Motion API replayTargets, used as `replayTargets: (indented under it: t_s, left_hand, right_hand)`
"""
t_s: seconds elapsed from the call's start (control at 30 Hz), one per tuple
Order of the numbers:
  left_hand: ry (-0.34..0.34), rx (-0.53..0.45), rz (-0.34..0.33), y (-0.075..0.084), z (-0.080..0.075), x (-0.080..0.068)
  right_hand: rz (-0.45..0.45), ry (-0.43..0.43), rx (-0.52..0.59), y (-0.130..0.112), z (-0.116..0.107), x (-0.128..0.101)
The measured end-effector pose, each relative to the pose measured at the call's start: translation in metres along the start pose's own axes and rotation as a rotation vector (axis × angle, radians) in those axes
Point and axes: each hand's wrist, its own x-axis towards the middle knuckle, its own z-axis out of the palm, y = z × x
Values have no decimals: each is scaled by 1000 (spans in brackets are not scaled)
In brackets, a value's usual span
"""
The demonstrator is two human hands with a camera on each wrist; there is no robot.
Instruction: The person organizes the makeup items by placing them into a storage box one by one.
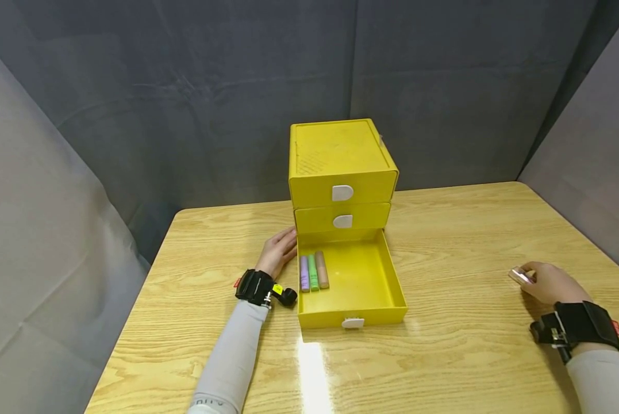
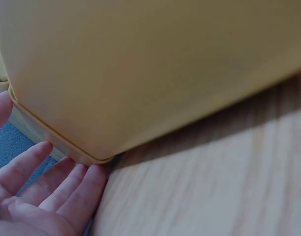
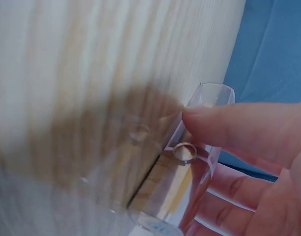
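- Grey cloth hangs all round as a backdrop, and a pale wooden counter (image 1: 443,259) fills the space in front of it.
- Near the back of the counter stands a yellow drawer box (image 1: 340,167) with three drawers; the top two are shut, and the bottom drawer (image 1: 363,287) is pulled well out toward the person.
- Three small tubes lie side by side along the drawer's left wall: a purple tube (image 1: 304,273), a green tube (image 1: 313,272) and a tan tube (image 1: 322,269). Most of the drawer floor to their right is bare.
- The left hand (image 1: 278,251) rests just beside the box's lower left corner, fingers (image 2: 67,184) straight and relaxed, holding nothing.
- The right hand (image 1: 547,283) sits well apart on the right of the counter, its fingers (image 3: 229,123) curled round a small clear tube (image 3: 184,162), pinkish from above.
- That tube looks light, stiff and smooth, so likely slippery; I would judge a pinch across the middle of its length the safest hold.
- Open counter lies between the right hand and the drawer, with nothing in the way. The counter's right edge is near the hand, and the drawer's raised walls would need clearing from above.
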Motion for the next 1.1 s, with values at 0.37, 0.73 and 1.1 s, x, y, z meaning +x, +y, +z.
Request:
replayTargets:
  t_s: [0.37,0.73,1.1]
  left_hand:
    - [2,-2,3,-3,-2,-2]
    - [-4,-10,2,-2,-1,0]
    - [11,4,2,-1,0,0]
  right_hand:
    - [-110,94,11,-43,-29,11]
    - [-257,192,-49,-121,-66,17]
    - [-415,95,79,-196,-68,19]
